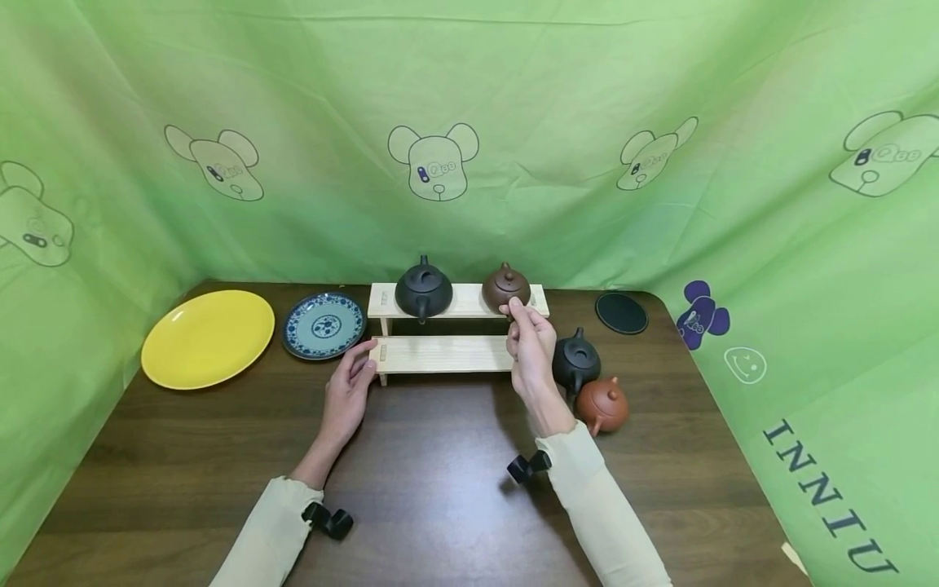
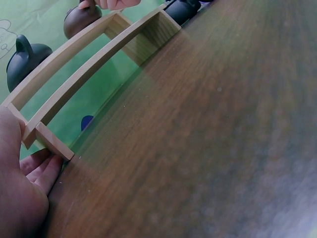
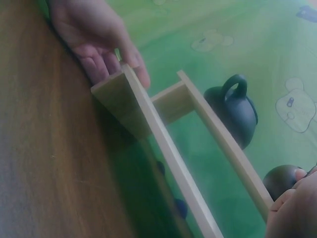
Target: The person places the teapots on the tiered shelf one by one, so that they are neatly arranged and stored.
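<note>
A two-tier wooden stand (image 1: 447,355) stands at the back of the table. On its upper tier, a black teapot (image 1: 424,285) sits to the left and a dark brown teapot (image 1: 504,287) to the right. My right hand (image 1: 533,350) pinches the brown teapot's near side, at what looks like the handle, between thumb and fingers. At the lower tier's left end, my left hand (image 1: 348,398) grips the stand; the left wrist view shows its fingers (image 2: 47,171) around the end leg. The lower tier holds no teapot in the visible part.
Right of the stand, another black teapot (image 1: 576,359) and a reddish-brown teapot (image 1: 603,405) stand close beside my right forearm. Behind them lies a dark round coaster (image 1: 621,313). On the left are a blue patterned plate (image 1: 324,326) and a yellow plate (image 1: 209,340). Green cloth (image 1: 440,90) surrounds the table.
</note>
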`<state>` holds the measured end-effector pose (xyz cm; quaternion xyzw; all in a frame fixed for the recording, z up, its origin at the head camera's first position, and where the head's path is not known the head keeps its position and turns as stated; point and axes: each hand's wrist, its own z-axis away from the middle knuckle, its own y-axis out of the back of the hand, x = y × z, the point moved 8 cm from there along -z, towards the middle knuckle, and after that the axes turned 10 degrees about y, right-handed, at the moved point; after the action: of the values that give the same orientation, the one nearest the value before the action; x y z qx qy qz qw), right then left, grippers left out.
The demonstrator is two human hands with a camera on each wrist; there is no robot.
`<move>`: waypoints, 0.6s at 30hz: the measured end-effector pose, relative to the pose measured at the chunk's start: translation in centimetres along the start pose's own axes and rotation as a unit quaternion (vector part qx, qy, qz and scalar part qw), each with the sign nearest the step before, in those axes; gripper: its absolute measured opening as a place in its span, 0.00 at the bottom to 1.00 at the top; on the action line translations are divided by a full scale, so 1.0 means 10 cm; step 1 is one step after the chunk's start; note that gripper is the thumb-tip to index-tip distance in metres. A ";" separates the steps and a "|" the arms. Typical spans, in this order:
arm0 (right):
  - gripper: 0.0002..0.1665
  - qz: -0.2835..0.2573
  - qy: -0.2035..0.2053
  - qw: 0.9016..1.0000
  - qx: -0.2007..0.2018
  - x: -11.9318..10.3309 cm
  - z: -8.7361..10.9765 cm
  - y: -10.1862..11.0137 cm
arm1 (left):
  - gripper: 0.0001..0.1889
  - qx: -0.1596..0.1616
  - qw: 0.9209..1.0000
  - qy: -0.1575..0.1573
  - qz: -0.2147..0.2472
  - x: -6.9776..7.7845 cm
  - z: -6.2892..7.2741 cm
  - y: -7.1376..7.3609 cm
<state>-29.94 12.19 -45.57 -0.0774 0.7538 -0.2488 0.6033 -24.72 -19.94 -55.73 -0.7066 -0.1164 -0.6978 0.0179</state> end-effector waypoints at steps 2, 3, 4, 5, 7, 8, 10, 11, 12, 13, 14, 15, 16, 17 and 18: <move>0.17 0.002 -0.004 1.000 -0.001 0.01 0.00 0.00 | 0.21 -0.001 1.000 -0.002 0.003 0.08 0.04 -0.01; 0.17 0.003 -0.005 1.000 -0.001 0.01 0.00 0.00 | 0.21 0.003 1.000 -0.001 0.003 0.12 0.06 -0.01; 0.17 0.002 -0.007 1.000 -0.002 0.01 0.00 0.00 | 0.21 0.004 1.000 0.002 0.000 0.15 0.07 -0.01; 0.17 0.002 -0.008 1.000 -0.003 0.01 0.00 0.00 | 0.21 0.003 1.000 0.006 -0.002 0.19 0.09 -0.02; 0.17 0.003 -0.012 1.000 -0.007 0.02 0.00 0.00 | 0.21 0.006 1.000 0.019 -0.011 0.25 0.12 -0.03; 0.17 0.003 -0.013 1.000 -0.010 0.02 0.00 0.00 | 0.21 0.005 1.000 0.025 -0.015 0.27 0.13 -0.04; 0.16 0.004 -0.015 1.000 -0.016 0.02 -0.01 0.00 | 0.21 0.001 0.999 0.034 -0.018 0.27 0.13 -0.04; 0.16 0.005 -0.017 1.000 -0.018 0.02 -0.01 0.00 | 0.21 0.004 0.999 0.038 -0.018 0.26 0.12 -0.04; 0.16 0.005 -0.019 1.000 -0.021 0.02 -0.01 0.00 | 0.20 0.005 0.999 0.041 -0.017 0.25 0.12 -0.03; 0.16 0.005 -0.020 1.000 -0.023 0.02 -0.01 0.00 | 0.20 0.007 0.999 0.042 -0.017 0.23 0.11 -0.03; 0.16 0.006 -0.022 0.999 -0.025 0.02 -0.01 0.00 | 0.20 0.007 0.999 0.047 -0.015 0.20 0.09 -0.02; 0.16 0.007 -0.025 0.999 -0.027 0.01 -0.01 0.00 | 0.20 0.007 0.999 0.044 -0.014 0.18 0.08 -0.02; 0.16 0.007 -0.027 0.999 -0.028 0.01 0.00 0.01 | 0.20 0.009 0.999 0.045 -0.012 0.15 0.07 -0.01; 0.16 0.009 -0.029 0.999 -0.029 0.01 0.00 0.01 | 0.19 0.009 0.999 0.041 -0.009 0.14 0.07 -0.01; 0.16 0.010 -0.032 0.999 -0.029 0.01 0.00 0.02 | 0.20 0.005 0.999 0.035 -0.006 0.14 0.07 -0.01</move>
<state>-29.91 12.34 -45.75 -0.0951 0.7418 -0.2184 0.6269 -24.05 -19.50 -54.36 -0.6809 -0.1239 -0.7215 0.0214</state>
